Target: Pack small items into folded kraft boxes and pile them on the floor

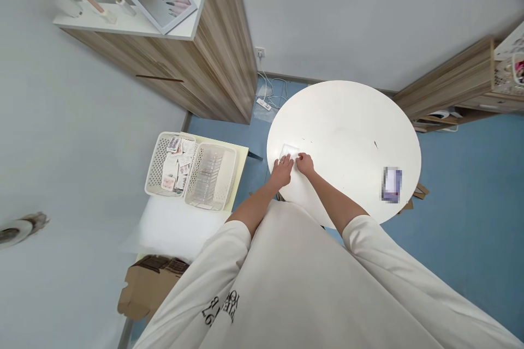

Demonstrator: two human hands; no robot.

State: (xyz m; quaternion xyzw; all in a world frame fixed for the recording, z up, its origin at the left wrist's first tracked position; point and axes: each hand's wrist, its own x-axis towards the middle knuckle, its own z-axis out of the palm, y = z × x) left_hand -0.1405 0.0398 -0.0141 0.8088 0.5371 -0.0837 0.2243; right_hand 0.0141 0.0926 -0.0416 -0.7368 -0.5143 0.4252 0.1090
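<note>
A small, flat, whitish translucent piece (290, 150) lies near the left edge of the round white table (347, 120). What it is exactly is too small to tell. My left hand (281, 171) rests over its near side, fingers stretched out and lying flat. Just to the right, my right hand (305, 164) is closed, with its fingertips pinched together at the right edge of the piece. Whatever those fingertips hold is hidden.
A blurred phone-like object (392, 185) lies at the table's right. To my left, one white basket (153, 174) holds small packets; another basket (229, 180) contains clear plastic cases. White wrap (176, 226) and a cardboard box (143, 289) are nearer. A wooden cabinet (221, 49) stands behind.
</note>
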